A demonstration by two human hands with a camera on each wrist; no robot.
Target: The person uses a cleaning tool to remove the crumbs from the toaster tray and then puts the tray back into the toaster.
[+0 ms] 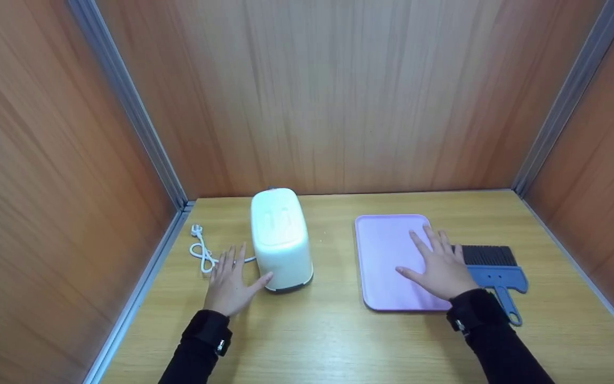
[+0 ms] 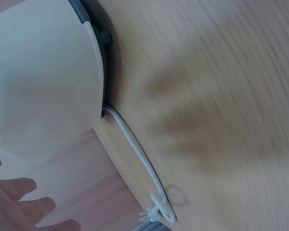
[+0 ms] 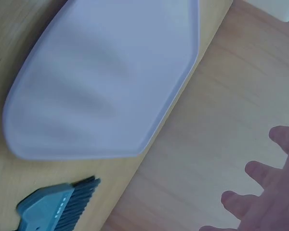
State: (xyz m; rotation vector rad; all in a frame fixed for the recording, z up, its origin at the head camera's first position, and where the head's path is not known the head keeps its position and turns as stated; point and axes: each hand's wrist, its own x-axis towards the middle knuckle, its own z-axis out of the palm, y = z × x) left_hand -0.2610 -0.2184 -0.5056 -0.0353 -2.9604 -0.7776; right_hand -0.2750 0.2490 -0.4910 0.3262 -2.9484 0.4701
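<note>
A white toaster-like appliance with a closed top (image 1: 281,229) stands left of the middle of the table. My left hand (image 1: 231,288) hovers beside its near left side, fingers spread and holding nothing. In the left wrist view, a white cord (image 2: 135,144) runs from the appliance's base to a plug (image 2: 151,214). A shallow purple tray (image 1: 389,266) lies flat to the right. Above its right part is my right hand (image 1: 440,269), fingers spread, with a gap and shadows below it in the right wrist view. A blue brush with dark bristles (image 1: 499,277) lies right of the tray, partly hidden by that hand.
Wooden panels stand at the back (image 1: 349,106), left (image 1: 46,186) and right (image 1: 595,202) of the table, with grey metal strips (image 1: 131,101) at the corners. Bare wood (image 1: 323,341) shows along the table's front.
</note>
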